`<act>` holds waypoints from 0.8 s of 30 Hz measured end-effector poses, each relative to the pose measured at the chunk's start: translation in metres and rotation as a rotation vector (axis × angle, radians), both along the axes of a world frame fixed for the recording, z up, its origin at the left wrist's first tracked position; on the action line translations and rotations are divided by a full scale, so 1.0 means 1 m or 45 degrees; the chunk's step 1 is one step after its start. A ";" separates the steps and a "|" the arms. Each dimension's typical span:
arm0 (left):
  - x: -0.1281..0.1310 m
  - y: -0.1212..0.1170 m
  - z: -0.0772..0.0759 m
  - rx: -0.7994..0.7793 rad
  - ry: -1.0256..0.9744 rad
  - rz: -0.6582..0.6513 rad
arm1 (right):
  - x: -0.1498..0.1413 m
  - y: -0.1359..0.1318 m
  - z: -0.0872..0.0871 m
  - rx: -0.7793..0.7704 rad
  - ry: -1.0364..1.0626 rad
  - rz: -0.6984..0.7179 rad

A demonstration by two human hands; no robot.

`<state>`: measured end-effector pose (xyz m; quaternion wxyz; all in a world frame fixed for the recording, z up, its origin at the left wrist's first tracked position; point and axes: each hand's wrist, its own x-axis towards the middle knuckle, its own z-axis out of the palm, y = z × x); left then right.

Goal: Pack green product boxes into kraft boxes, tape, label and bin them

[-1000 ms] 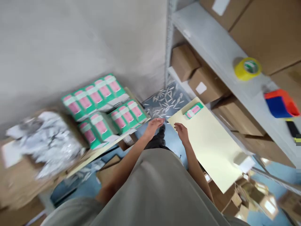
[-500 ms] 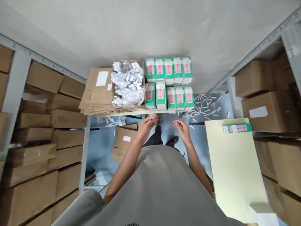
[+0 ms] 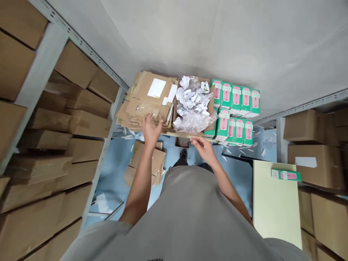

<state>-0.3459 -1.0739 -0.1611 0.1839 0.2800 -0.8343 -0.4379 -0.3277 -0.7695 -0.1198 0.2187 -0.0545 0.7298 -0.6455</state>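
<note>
At the front edge of a stack of flattened cardboard boxes (image 3: 144,88), my left hand (image 3: 151,129) reaches out with fingers apart, over or against the stack; contact is hard to tell. My right hand (image 3: 202,146) hovers just in front of the shelf edge, thumb and fingers apart and nothing between them. Between the two, on the shelf, stands an open carton (image 3: 211,105) filled with crumpled white paper (image 3: 194,98) and clear plastic wrap (image 3: 191,123). To its right, several green-and-pink product boxes (image 3: 236,96) stand upright in two rows.
One green-and-pink box (image 3: 289,175) lies on a pale yellow table (image 3: 276,206) at right. Racks of brown cartons (image 3: 87,145) line both sides. On the blue floor lie folded cardboard (image 3: 146,159) and scattered white strips (image 3: 225,152).
My view has swung left, so the shelf now sits further right. My left hand has moved forward to the flattened cardboard stack. My right hand stays low before the shelf.
</note>
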 end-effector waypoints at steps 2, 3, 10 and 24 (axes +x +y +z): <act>-0.018 -0.016 -0.012 -0.128 -0.104 -0.122 | -0.002 -0.018 0.004 0.017 -0.006 0.012; -0.023 -0.021 -0.018 -0.132 -0.134 -0.172 | -0.002 -0.024 0.006 0.026 -0.008 0.016; -0.023 -0.023 -0.035 -0.072 -0.160 -0.232 | -0.002 -0.041 0.013 0.083 -0.013 0.015; -0.025 -0.056 0.072 -0.284 0.088 0.382 | 0.003 -0.048 0.026 -0.044 -0.042 -0.007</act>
